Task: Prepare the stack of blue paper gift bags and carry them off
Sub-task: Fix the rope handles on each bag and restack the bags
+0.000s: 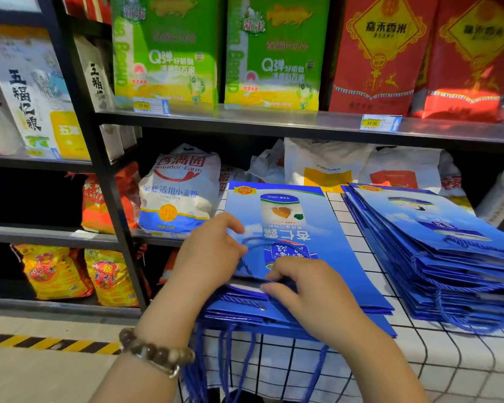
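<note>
A flat stack of blue paper gift bags point(317, 216) lies on a table with a white, black-gridded cloth point(454, 362). Blue cord handles point(227, 356) hang over the table's near edge. My left hand point(213, 251) rests on the left side of the top bag, fingers pinching its blue cord loop. My right hand point(300, 289) presses on the near end of the top bag, fingers curled at its opening edge. A second, thicker stack of blue bags point(437, 248) lies fanned out to the right.
Black metal shelving point(274, 123) stands right behind the table, holding green and red rice bags above and a white flour sack point(178, 193) at table height. More sacks fill the lower shelves at left. A yellow-black hazard stripe point(50, 343) marks the floor.
</note>
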Demonstrator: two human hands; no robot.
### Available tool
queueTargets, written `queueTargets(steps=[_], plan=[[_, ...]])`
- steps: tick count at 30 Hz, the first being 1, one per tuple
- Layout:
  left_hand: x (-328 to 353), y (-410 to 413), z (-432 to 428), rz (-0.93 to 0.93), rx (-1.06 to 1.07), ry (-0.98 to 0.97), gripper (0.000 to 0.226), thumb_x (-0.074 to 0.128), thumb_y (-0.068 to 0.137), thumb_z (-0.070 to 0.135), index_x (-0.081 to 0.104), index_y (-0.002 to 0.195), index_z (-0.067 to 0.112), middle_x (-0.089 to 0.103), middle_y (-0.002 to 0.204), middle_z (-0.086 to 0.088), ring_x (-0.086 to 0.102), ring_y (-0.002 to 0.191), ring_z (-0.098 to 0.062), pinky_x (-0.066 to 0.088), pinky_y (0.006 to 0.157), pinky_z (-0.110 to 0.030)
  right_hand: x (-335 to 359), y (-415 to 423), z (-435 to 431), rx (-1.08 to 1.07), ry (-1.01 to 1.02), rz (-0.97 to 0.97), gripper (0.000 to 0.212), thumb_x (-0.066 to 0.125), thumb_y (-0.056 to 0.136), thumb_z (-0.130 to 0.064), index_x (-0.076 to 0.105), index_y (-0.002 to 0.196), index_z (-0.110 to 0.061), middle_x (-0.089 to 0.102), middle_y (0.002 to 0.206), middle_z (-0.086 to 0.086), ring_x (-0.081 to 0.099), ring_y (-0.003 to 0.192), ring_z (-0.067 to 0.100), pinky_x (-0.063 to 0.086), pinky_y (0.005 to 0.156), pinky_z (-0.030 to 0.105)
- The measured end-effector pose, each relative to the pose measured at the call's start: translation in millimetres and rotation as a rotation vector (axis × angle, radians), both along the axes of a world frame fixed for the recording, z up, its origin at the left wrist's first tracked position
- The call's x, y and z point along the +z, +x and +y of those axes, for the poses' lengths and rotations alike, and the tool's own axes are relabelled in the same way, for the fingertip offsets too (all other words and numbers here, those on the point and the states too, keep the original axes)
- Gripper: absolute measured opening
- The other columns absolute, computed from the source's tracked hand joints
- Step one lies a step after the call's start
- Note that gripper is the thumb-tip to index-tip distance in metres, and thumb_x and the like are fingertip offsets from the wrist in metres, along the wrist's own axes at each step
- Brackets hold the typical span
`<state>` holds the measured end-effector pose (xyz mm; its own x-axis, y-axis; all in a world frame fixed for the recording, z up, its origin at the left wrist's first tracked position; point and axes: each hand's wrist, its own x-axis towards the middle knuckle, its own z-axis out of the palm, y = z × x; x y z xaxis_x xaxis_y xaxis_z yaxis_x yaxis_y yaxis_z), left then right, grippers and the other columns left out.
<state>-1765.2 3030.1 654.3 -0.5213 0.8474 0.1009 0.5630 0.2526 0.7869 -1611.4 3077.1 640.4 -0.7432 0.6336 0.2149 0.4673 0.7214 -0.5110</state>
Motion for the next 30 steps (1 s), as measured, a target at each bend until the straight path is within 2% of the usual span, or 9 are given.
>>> queueTargets(steps=[4, 9, 13, 15, 17, 20, 24, 27, 30], plan=[[-11.7, 1.4, -3.4, -0.126, 0.094, 0.112, 0.027, 0.065, 0.080, 0.008, 0.047, 0.077, 0.027, 0.059, 0.066, -0.003, 0.048, 0.059, -0.018, 0.038, 0.060, -0.029, 8.5, -2.5, -8.2, 0.051, 0.072, -0.101, 0.013, 0.050, 0.089, -0.044, 0.048, 0.085, -0.031, 0.051, 0.089, -0.015, 0.047, 0.086, 0.008, 0.039, 0.073, 0.027], [-12.1, 7.0, -10.8, -0.118, 0.053, 0.172, 0.018, 0.065, 0.080, 0.011, 0.057, 0.079, 0.027, 0.065, 0.073, -0.002, 0.051, 0.058, -0.010, 0.037, 0.059, -0.025, 16.2, -8.4, -15.7, 0.092, 0.131, -0.195, 0.046, 0.050, 0.081, -0.061, 0.053, 0.112, -0.028, 0.055, 0.110, -0.010, 0.047, 0.104, 0.012, 0.042, 0.085, 0.030], [-10.5, 11.6, -21.0, -0.185, 0.131, 0.339, 0.017, 0.064, 0.083, 0.008, 0.060, 0.079, 0.024, 0.063, 0.074, 0.004, 0.060, 0.071, -0.014, 0.045, 0.063, -0.019, 21.4, -14.0, -23.6, 0.086, 0.335, -0.276, 0.038, 0.042, 0.090, -0.050, 0.052, 0.109, -0.019, 0.058, 0.095, 0.005, 0.050, 0.097, 0.024, 0.035, 0.064, 0.033], [-9.5, 11.2, -28.4, -0.209, 0.199, 0.449, 0.019, 0.063, 0.083, 0.007, 0.060, 0.076, 0.024, 0.064, 0.075, 0.005, 0.062, 0.077, -0.021, 0.048, 0.071, -0.027, 24.6, -15.8, -26.3, 0.090, 0.398, -0.283, 0.033, 0.039, 0.092, -0.040, 0.052, 0.112, -0.018, 0.051, 0.084, 0.005, 0.050, 0.093, 0.025, 0.031, 0.058, 0.033], [-11.1, 8.3, -35.1, -0.200, 0.265, 0.541, 0.024, 0.062, 0.083, 0.003, 0.058, 0.072, 0.025, 0.063, 0.069, 0.009, 0.059, 0.073, -0.022, 0.048, 0.070, -0.034, 25.9, -14.7, -22.7, 0.063, 0.331, -0.235, 0.035, 0.042, 0.090, -0.041, 0.053, 0.118, -0.025, 0.059, 0.097, 0.002, 0.053, 0.098, 0.022, 0.041, 0.070, 0.031], [-12.3, 7.3, -43.0, -0.192, 0.293, 0.608, 0.030, 0.058, 0.084, 0.001, 0.055, 0.070, 0.027, 0.059, 0.061, 0.016, 0.053, 0.065, -0.015, 0.044, 0.064, -0.025, 29.2, -12.4, -15.2, 0.000, 0.025, -0.065, 0.034, 0.055, 0.082, -0.053, 0.061, 0.109, -0.034, 0.066, 0.103, -0.012, 0.057, 0.100, 0.010, 0.047, 0.085, 0.028], [-12.0, 15.9, -47.3, -0.176, 0.247, 0.600, 0.026, 0.057, 0.087, 0.008, 0.055, 0.070, 0.028, 0.061, 0.065, 0.012, 0.051, 0.059, -0.006, 0.043, 0.062, -0.018, 27.7, -16.3, -11.8, -0.050, -0.104, 0.143, 0.026, 0.058, 0.082, -0.048, 0.064, 0.105, -0.037, 0.056, 0.071, -0.019, 0.054, 0.081, 0.008, 0.047, 0.080, 0.032], [-3.1, 22.5, -48.0, -0.308, 0.224, 0.687, 0.020, 0.055, 0.089, 0.011, 0.053, 0.084, 0.031, 0.064, 0.082, 0.006, 0.063, 0.067, -0.005, 0.050, 0.070, -0.026, 26.5, -21.1, -12.1, -0.089, -0.095, 0.333, 0.012, 0.056, 0.085, -0.042, 0.066, 0.084, -0.034, 0.059, 0.067, -0.013, 0.054, 0.073, 0.013, 0.047, 0.071, 0.037], [2.2, 32.5, -42.9, -0.285, 0.026, 0.523, 0.016, 0.059, 0.088, 0.020, 0.057, 0.101, 0.030, 0.066, 0.099, 0.010, 0.065, 0.085, -0.002, 0.051, 0.078, -0.022, 32.9, -25.3, -13.9, -0.133, -0.089, 0.533, 0.014, 0.057, 0.086, -0.038, 0.061, 0.072, -0.039, 0.060, 0.067, -0.011, 0.053, 0.066, 0.007, 0.046, 0.066, 0.033]])
